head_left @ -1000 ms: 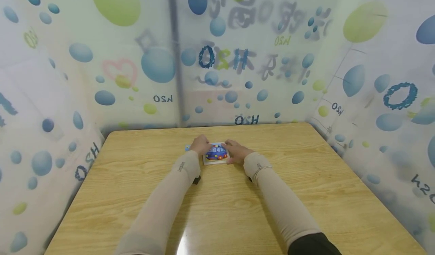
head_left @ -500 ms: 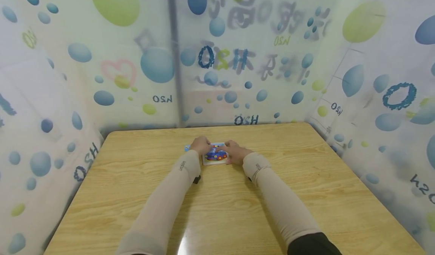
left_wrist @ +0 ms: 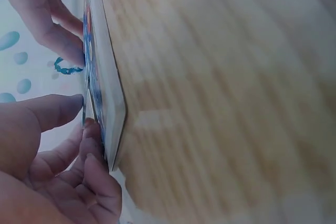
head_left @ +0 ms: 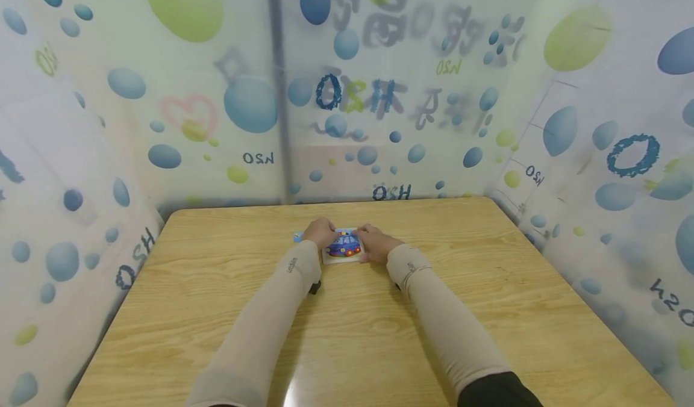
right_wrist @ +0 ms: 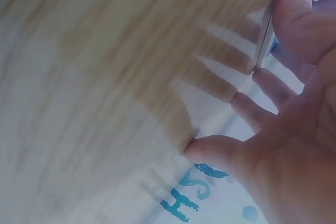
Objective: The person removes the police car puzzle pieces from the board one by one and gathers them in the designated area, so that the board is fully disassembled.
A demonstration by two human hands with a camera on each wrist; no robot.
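A small picture puzzle board with a cartoon blue car and a pale rim lies flat near the table's far side. My left hand is at its left end. In the left wrist view, that hand pinches a thin flat puzzle piece between thumb and fingers, tilted against the board's face. My right hand rests at the board's right end, thumb by the near corner and a fingertip on the picture. In the right wrist view its fingers are spread, touching the board's edge and the tabletop.
A light blue bit shows just left of my left hand; its shape is mostly hidden. The wooden table ends close behind the board, where printed curtains hang. More printed curtain stands along both sides.
My right index finger reached across the picture half a second ago and is now drawn back towards the board's right edge. The left hand and board have barely moved.
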